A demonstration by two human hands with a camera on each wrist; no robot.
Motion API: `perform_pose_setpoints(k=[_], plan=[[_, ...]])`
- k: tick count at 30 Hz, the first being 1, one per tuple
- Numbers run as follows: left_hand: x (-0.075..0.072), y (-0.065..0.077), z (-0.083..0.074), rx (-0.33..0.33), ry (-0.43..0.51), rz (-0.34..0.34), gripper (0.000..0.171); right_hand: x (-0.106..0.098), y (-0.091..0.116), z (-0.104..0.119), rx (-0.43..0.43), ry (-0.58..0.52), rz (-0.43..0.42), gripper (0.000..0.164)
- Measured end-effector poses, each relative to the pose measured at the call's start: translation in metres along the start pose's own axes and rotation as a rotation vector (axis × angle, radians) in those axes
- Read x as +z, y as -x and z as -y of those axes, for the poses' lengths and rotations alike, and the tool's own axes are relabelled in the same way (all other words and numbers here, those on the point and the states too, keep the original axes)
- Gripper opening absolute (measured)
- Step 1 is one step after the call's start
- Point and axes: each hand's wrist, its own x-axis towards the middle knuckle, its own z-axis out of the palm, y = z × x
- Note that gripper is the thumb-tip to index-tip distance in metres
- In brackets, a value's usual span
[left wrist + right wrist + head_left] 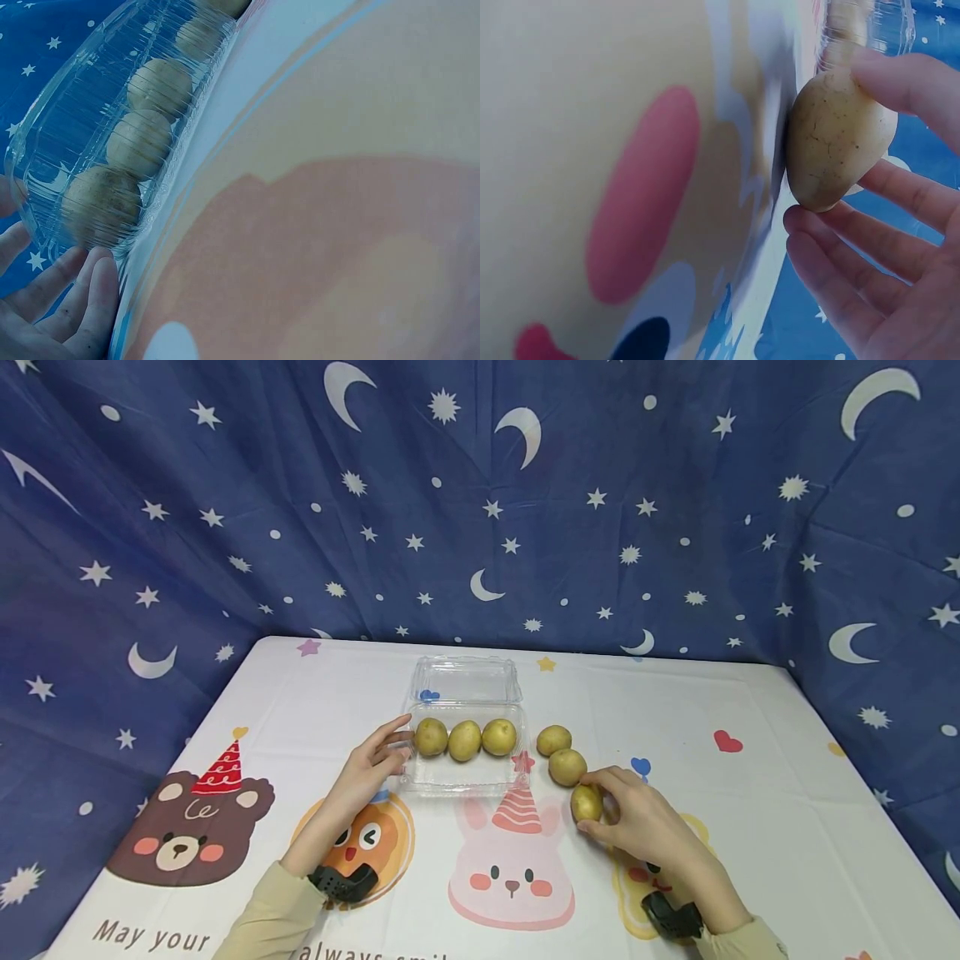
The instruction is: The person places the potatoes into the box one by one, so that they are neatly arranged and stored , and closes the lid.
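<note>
A clear plastic clamshell box (465, 778) lies with its lid (467, 679) folded back. Inside it, three small potatoes (465, 741) stand in a row. My left hand (375, 758) rests against the box's left end, its fingertips (103, 262) right at the ribbed wall. To the right of the box, my right hand (637, 810) pinches another potato (840, 139) between thumb and fingers, close over the tablecloth. Two more loose potatoes, one nearer the box (554, 740) and one close to the right hand (567, 767), form a slanting line with the held one.
A white tablecloth (787, 827) printed with cartoon animals, hearts and stars covers the table. Behind it hangs a blue curtain (570, 568) with moons and stars. Each wrist carries a black camera band, left (345, 882) and right (671, 917).
</note>
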Motion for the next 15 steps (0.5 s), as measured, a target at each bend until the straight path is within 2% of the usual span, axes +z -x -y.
perform_pose_setpoints(k=[15], plan=[[-0.0001, 0.0004, -0.0017, -0.007, 0.005, 0.001, 0.053, -0.0088, 0.0014, 0.0008, -0.041, -0.019, -0.036, 0.050]])
